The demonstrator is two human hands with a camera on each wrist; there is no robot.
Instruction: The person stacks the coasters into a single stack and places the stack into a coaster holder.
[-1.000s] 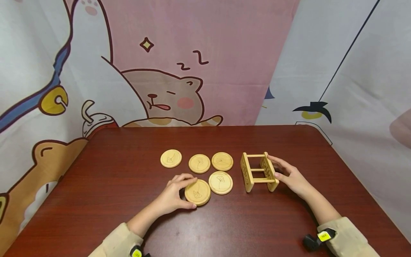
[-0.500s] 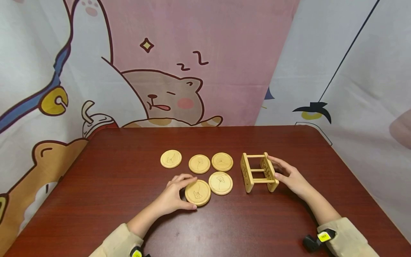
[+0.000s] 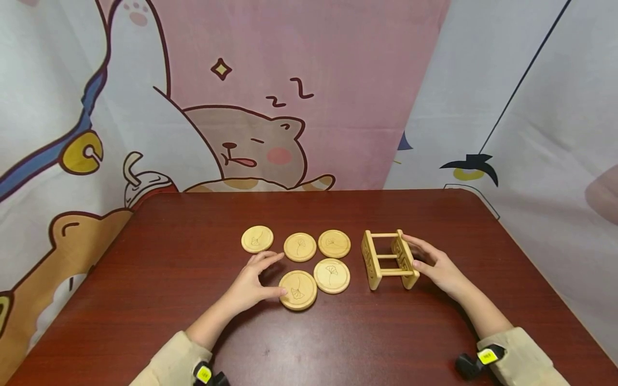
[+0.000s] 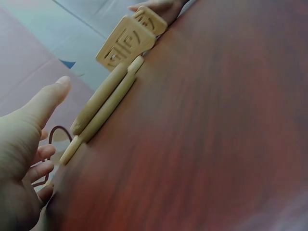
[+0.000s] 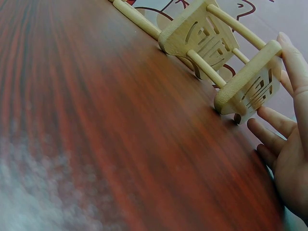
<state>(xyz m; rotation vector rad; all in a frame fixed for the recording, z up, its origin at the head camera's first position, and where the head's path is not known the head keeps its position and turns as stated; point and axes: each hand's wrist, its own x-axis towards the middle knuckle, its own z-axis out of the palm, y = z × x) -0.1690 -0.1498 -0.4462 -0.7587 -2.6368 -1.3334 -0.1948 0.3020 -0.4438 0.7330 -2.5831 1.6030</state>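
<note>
In the head view, my left hand (image 3: 247,285) is spread beside the near-left wooden coaster (image 3: 298,292), fingers apart; the thumb tip overlaps its left rim, and whether it touches cannot be told. This coaster looks thicker than the others; a second one may lie under it. My right hand (image 3: 441,272) holds the wooden coaster rack (image 3: 376,260) at its right side panel, thumb and fingers spread across it. In the right wrist view, the thumb reaches the rack's (image 5: 250,82) upper corner and fingertips touch the panel's lower part. The rack stands on the table with nothing inside.
Several more round coasters lie flat with engraved leaf faces up: a far-left coaster (image 3: 257,238), a middle coaster (image 3: 300,247), a far-right coaster (image 3: 334,243) and a near-right coaster (image 3: 331,275). All rest on a dark red-brown table (image 3: 367,338). A cartoon-printed cloth (image 3: 357,107) hangs behind.
My left hand has let go of the near-left coaster and drawn back a little to the left and away from me. The coaster stays in place; my right hand and the rack have not moved.
</note>
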